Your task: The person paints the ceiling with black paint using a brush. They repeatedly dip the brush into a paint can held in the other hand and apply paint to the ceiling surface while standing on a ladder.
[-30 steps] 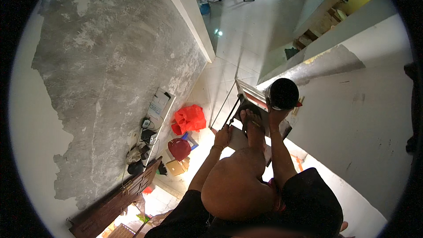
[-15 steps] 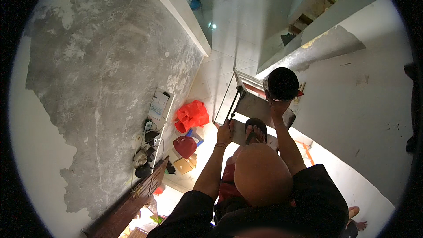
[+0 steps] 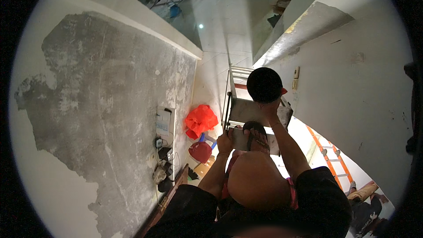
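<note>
My right hand (image 3: 269, 112) holds a black, round, bucket-like thing (image 3: 264, 84) from the near side. A small red tip sticks out at its right edge; what is inside it is too dark to make out. It is above the upper step of a metal stepladder (image 3: 246, 109). My left hand (image 3: 225, 143) is closed around the ladder's left side rail. One foot in a dark sandal (image 3: 255, 135) stands on the ladder's lower step, and my bent knee (image 3: 255, 180) rises in front of me.
On the left, below a patchy grey wall (image 3: 110, 88), are a red plastic bag (image 3: 202, 121), a dark red stool seat (image 3: 200, 152) and a ledge with wires and small devices (image 3: 164, 150). At the right stand an orange ladder (image 3: 328, 158) and another person (image 3: 368, 213).
The view has turned, so the walls and floor things have shifted. More of the orange ladder and the other person shows at lower right. Both my hands keep their grips.
</note>
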The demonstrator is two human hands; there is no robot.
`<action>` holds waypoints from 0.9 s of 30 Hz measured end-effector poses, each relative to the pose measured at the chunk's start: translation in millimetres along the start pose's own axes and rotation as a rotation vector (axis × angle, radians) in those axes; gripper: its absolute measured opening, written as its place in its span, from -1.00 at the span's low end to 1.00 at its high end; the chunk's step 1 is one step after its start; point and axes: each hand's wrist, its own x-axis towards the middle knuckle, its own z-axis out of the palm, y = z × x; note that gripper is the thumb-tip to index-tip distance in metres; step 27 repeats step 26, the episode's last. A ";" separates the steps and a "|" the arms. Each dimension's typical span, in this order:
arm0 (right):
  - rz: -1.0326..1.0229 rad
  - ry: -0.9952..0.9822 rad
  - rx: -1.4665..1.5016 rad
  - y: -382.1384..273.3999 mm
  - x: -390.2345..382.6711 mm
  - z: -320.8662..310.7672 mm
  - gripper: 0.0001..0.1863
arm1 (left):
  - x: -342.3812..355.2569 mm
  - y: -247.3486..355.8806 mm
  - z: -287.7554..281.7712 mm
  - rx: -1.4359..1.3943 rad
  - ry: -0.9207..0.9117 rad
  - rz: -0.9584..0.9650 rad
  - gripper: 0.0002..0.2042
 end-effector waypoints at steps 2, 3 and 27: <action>0.011 -0.006 0.106 -18.2 9.9 -5.0 0.05 | 0.6 -0.2 -1.2 -0.021 -0.008 0.043 -0.45; 0.048 -0.029 0.204 -25.8 13.6 -5.2 -0.04 | 3.2 -0.6 -3.4 -0.021 -0.045 0.028 -0.45; 0.063 -0.053 0.039 38.7 -23.0 9.6 0.13 | 5.3 -3.3 -8.3 0.064 -0.105 -0.016 -0.41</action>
